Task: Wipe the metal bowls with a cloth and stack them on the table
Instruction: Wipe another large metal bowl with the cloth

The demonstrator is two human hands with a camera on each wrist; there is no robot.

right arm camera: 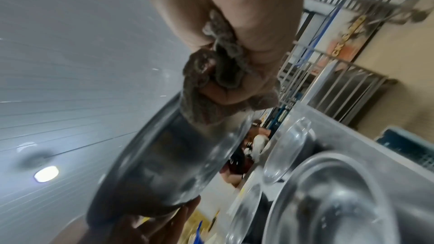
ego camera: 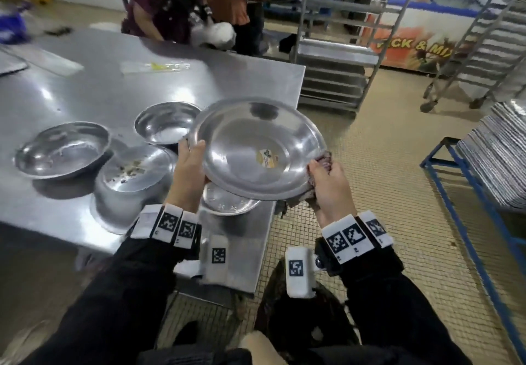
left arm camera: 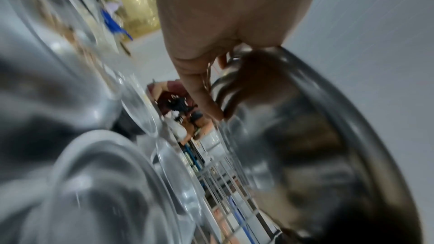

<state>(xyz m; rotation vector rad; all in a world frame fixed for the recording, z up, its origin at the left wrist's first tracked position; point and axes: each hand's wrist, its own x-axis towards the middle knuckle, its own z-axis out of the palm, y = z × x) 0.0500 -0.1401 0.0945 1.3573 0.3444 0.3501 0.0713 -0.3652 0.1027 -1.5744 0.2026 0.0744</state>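
Note:
A wide shallow metal bowl (ego camera: 257,148) with a yellow sticker inside is held tilted above the table's right end. My left hand (ego camera: 189,165) grips its left rim, thumb on top, and its fingers (left arm camera: 199,88) lie under the bowl's underside (left arm camera: 305,136). My right hand (ego camera: 327,178) clutches a bunched grey-brown cloth (ego camera: 321,162) against the bowl's right rim; the right wrist view shows the cloth (right arm camera: 211,84) wrapped over the rim (right arm camera: 164,155). Several other metal bowls sit on the table: one at the left (ego camera: 62,151), a dirty one (ego camera: 136,171), one behind (ego camera: 166,122), a small one (ego camera: 227,199) beneath the held bowl.
The steel table (ego camera: 113,80) carries a plastic packet (ego camera: 155,66) further back. Two people (ego camera: 182,3) stand at its far side. Metal tray racks (ego camera: 341,51) stand on the tiled floor to the right, and a blue frame with stacked trays (ego camera: 495,159) stands at the far right.

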